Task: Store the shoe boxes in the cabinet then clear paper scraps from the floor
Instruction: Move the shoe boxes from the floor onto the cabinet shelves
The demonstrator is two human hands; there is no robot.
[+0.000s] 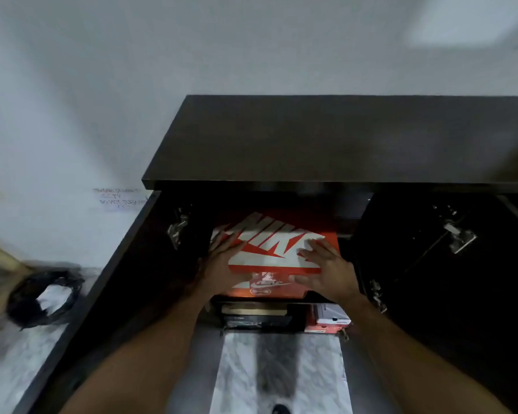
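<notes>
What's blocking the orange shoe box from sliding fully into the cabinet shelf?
Nothing visible. Both doors are open, and the orange shoe box sits partly on the shelf with the left hand and right hand flat on it. The back is too dark to see.

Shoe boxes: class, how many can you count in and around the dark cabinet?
3. A large orange cardboard shoe box under both hands on the upper shelf; a black box and a small orange-and-white box below. Others may be hidden.

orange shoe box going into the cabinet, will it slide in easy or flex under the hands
The orange shoe box probably stays stiff: its lid looks flat under the left hand and right hand. It likely slides easily on its flat base, and seems unlikely to tip.
</notes>
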